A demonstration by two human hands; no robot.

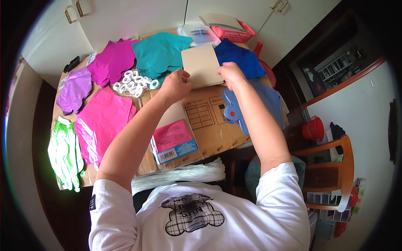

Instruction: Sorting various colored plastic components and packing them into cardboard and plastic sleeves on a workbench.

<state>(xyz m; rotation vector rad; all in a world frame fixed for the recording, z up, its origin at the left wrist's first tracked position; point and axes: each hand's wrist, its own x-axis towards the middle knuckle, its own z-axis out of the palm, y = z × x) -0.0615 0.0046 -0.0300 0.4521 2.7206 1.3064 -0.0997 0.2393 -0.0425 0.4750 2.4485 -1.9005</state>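
Observation:
A stack of beige card sheets (200, 62) lies on the far middle of the cardboard-covered table (217, 136). My left hand (176, 86) is closed at the stack's near left corner, fingers curled against its edge. On the opposite side, my right hand (231, 75) pinches the right edge of the cards. Between my forearms lies a flat pink packet (172, 133) with a blue printed strip and a barcode, a pale card beside its far end. A blue flower-edged plastic piece (266, 100) is partly under my right forearm.
Teal (161, 50), magenta (112, 62), purple (74, 90), pink (104, 119) and dark blue (238, 56) plastic pieces surround the cards. White elastic rings (135, 85) sit in a heap. Green shiny strands (66, 152) hang over the left edge. A red basket (243, 33) stands behind; a wooden chair (345, 167) is right.

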